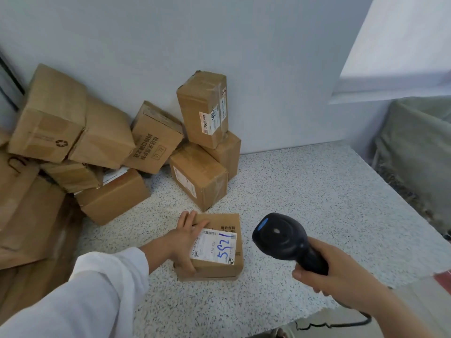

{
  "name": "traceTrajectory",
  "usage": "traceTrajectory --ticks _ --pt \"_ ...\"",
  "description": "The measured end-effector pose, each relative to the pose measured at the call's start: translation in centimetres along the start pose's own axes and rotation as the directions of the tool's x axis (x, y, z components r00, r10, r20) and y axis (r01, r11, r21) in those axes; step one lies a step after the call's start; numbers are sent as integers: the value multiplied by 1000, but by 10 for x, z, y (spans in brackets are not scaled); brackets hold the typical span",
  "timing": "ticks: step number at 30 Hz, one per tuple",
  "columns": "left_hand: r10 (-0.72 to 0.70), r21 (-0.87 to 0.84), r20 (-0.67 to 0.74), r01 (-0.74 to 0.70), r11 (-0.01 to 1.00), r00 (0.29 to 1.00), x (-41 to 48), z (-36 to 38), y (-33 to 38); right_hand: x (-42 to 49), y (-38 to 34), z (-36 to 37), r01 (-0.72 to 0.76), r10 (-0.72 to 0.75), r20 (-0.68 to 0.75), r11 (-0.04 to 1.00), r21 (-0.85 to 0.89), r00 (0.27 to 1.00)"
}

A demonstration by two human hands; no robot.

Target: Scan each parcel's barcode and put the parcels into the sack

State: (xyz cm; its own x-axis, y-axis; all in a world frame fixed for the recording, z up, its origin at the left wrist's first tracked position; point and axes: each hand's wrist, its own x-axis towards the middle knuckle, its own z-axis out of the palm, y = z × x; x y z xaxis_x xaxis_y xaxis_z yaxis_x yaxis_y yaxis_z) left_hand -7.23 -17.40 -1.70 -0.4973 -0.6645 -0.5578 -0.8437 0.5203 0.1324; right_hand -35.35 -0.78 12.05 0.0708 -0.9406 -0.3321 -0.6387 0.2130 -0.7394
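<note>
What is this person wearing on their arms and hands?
A loose white sleeve covers the left arm down to the forearm; the left hand is bare. The right hand and visible forearm are bare, with no glove, ring or watch showing.

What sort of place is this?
Likely a parcel sorting corner: brown cardboard boxes piled against the wall on a speckled grey surface, a black handheld barcode scanner in the right hand, and a small labelled cardboard parcel gripped by the left hand.

Soft, even daylight fell from the window [400, 45]; shadows stayed faint, edges bowed with wide-angle distortion, and the whole picture was slightly soft.
</note>
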Motion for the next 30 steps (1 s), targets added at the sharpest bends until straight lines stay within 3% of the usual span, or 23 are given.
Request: traceTrajectory --ticks 7,14,23,30 --pt "-63 -87 -238 43 995 969 -1 15 20 -12 16 -11 -46 53 -119 997 65 991" --pt "-140 -250 -385 43 967 912 0 -22 74 -39 39 -45 -56 85 -216 989 137 973" --pt "-158 -288 -545 -6 958 824 37 -81 202 -98 112 -139 -24 81 -399 989 145 914" --pt "-62 -283 -571 -126 951 819 68 -90 351 -162 203 -221 -39 110 -512 988 146 852"
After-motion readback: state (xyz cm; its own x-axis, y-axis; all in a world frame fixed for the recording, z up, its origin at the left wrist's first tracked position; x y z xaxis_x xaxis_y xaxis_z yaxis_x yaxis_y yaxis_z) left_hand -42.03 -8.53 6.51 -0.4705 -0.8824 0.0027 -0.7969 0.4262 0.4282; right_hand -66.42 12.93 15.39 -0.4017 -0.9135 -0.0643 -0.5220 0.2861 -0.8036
